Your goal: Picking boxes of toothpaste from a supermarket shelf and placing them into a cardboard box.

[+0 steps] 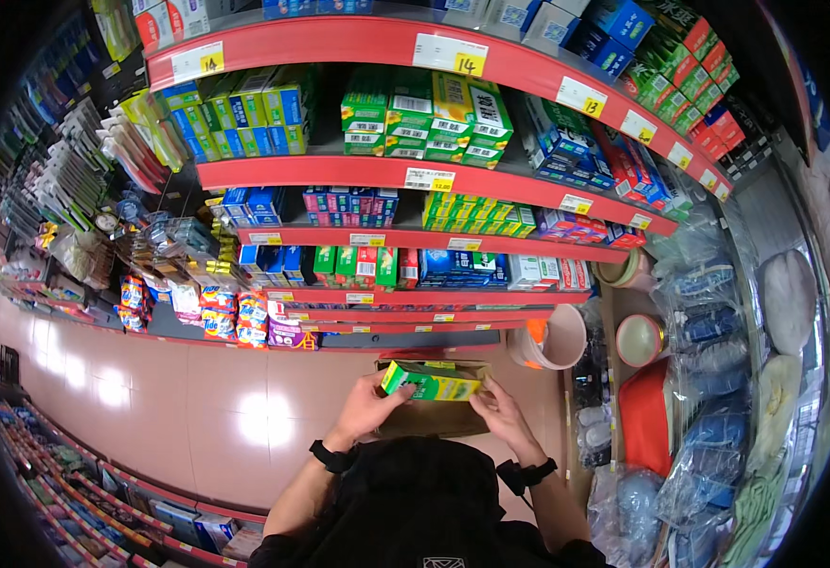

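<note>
A green and yellow toothpaste carton (450, 389) is held out in front of me, tilted slightly down to the right. At its left end, my left hand (371, 406) grips it with the thumb across the front face. The fingers of my right hand (501, 410) close on the opposite end. Below and behind the carton is an open cardboard box (422, 424), largely hidden by my hands and body; its contents cannot be made out. Similar green and yellow cartons (425, 117) stand stacked on a shelf ahead.
Red-edged shelves (301, 172) carry several rows of boxed goods and price tags. A pale bucket (548, 337) stands at the shelf's right end. Plastic-wrapped blue goods (713, 419) line the right side. Tide bags (217, 312) sit low on the left, above the tiled floor (230, 383).
</note>
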The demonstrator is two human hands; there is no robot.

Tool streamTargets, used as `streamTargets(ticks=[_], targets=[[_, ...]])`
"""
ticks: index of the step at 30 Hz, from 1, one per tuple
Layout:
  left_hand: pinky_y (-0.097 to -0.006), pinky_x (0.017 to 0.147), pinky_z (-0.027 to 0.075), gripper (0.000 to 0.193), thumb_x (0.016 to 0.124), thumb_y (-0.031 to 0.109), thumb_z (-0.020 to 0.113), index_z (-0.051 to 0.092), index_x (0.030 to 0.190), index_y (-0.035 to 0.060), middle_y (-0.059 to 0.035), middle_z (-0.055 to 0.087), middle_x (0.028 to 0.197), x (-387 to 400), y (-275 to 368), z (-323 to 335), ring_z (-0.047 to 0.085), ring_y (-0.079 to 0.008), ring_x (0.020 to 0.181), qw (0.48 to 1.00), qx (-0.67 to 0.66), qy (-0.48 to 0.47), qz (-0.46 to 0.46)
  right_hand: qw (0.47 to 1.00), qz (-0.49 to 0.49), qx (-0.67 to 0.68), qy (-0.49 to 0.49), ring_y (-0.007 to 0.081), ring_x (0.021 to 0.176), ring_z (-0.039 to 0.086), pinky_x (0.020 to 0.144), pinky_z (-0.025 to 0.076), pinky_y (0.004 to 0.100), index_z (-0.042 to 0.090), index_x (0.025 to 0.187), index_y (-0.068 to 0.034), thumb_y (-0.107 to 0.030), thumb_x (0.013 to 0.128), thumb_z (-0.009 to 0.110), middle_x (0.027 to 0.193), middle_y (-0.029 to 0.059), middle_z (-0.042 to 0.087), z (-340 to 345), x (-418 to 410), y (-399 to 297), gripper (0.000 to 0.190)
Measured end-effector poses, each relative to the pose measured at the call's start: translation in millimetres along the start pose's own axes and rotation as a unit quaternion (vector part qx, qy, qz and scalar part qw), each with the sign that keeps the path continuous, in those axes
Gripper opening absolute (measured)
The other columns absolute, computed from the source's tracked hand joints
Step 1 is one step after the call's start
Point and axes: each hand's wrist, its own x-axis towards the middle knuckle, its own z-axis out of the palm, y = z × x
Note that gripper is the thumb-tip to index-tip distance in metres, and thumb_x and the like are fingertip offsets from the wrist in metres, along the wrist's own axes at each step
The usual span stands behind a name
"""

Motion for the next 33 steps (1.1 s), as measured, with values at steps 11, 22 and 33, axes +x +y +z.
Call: streamTargets(ticks=[11,22,33], targets=[[-0.0470,0.086,0.052,0.065,0.088,0.035,0.064,0.043,0.141,0.0029,-0.0261,0.062,0.117,-17.1,-20.2,27.7,0.063,-0.0429,0.101,0.954,0.295,-0.010,0.057,0.983,0.032,0.076,-0.164,0.0091,0.105,0.056,0.089,0.045,0.0257,0.040,0.143,0.001,-0.032,0.098,0.059,0.116,0.0078,0.064,53.9,-0.6,-10.9,0.059],[-0.0490,0.066,0.052,0.053,0.094,0.026,0.055,0.046,0.126,-0.0148,-0.0333,0.062,0.097,-22.0,-74.8,46.9,0.065,-0.0425,0.077,0.933,0.350,-0.025,0.077,0.983,0.069,0.088,-0.143,0.0064,0.086,0.054,0.074,0.044,0.0236,0.064,0.114,-0.001,-0.026,0.097,0.062,0.093,-0.0015,0.061,58.3,-3.2,18.0,0.031],[-0.0368,0.070,0.051,0.034,0.093,0.025,0.061,0.064,0.114,-0.0017,-0.0220,0.069,0.092,26.2,-104.0,42.7,0.067,-0.0253,0.081,0.945,0.254,-0.151,-0.142,0.989,0.019,0.034,-0.142,0.0124,0.062,0.049,0.059,0.043,0.0333,0.062,0.096,0.002,-0.025,0.093,0.063,0.067,0.0089,0.055,71.8,21.7,105.6,0.027]])
